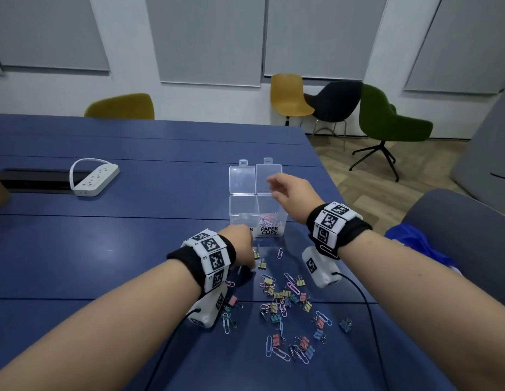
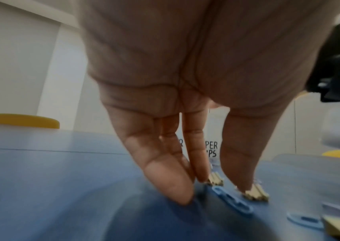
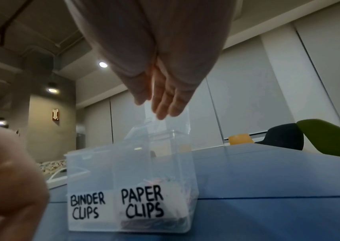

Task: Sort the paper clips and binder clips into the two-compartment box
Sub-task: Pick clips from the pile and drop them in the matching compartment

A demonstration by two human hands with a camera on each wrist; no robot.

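The clear two-compartment box stands on the blue table with both lids up. Its right half, labelled PAPER CLIPS, holds several paper clips; the BINDER CLIPS half looks empty. My right hand hovers above the paper-clip half, fingers loose and holding nothing, as the right wrist view also shows. My left hand reaches down in front of the box. Its straight fingertips touch the table by two yellow binder clips and a blue paper clip.
A loose pile of coloured paper clips and binder clips lies between my forearms. A white power strip sits at the far left. The table's right edge runs close to my right wrist, with chairs beyond.
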